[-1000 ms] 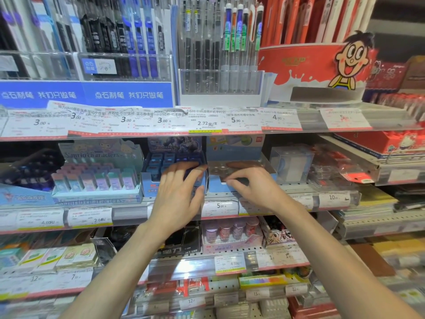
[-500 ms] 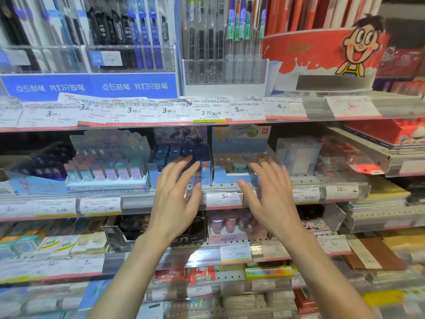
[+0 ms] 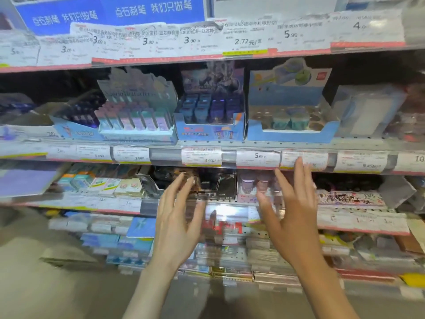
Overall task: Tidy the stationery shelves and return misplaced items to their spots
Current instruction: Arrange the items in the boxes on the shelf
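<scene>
My left hand (image 3: 177,217) and my right hand (image 3: 292,210) hang open, palms facing each other, in front of the lower shelf, holding nothing. Between and behind them sit a black display box (image 3: 213,184) and a tray of small pink and purple items (image 3: 255,183). One shelf up stand a dark blue display box of small blue and purple packs (image 3: 209,116), a light blue box with two teal round items (image 3: 289,123) and a pastel box of slim packs (image 3: 135,120). The picture is blurred by motion.
Price-label strips (image 3: 257,157) run along each shelf edge. A blue banner with white characters (image 3: 110,12) tops the upper shelf. A clear box (image 3: 368,109) stands at right. Small pastel packs (image 3: 103,185) sit lower left, and stacked flat packets (image 3: 230,256) fill the bottom shelves.
Both hands have left the blue boxes on the middle shelf and dropped, open, to the shelf below. The view has tilted down and moved closer.
</scene>
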The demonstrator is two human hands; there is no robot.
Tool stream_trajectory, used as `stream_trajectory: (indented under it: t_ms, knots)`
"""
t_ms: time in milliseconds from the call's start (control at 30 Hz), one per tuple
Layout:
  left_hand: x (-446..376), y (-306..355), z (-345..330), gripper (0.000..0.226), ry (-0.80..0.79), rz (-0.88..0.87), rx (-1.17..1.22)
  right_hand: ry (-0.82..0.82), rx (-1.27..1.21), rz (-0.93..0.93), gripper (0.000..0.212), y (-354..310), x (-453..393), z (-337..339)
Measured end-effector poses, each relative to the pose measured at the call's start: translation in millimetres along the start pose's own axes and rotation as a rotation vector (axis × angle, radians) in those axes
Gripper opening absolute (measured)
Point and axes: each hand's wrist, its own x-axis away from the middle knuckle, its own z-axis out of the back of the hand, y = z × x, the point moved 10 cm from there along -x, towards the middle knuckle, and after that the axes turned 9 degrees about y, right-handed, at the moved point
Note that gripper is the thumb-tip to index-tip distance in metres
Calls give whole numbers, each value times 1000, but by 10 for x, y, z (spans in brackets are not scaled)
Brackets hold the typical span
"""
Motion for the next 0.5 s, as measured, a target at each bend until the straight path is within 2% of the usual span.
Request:
stream_trajectory:
  t_ms: [267,500]
  knots:
    - [241,-726,362,54,-123,113,22,-90,4,-217,68,-138,655,-492]
    - [242,-1774,1239,57,-180,244,46,-212,40,-367,69,-1014,1256,-1172]
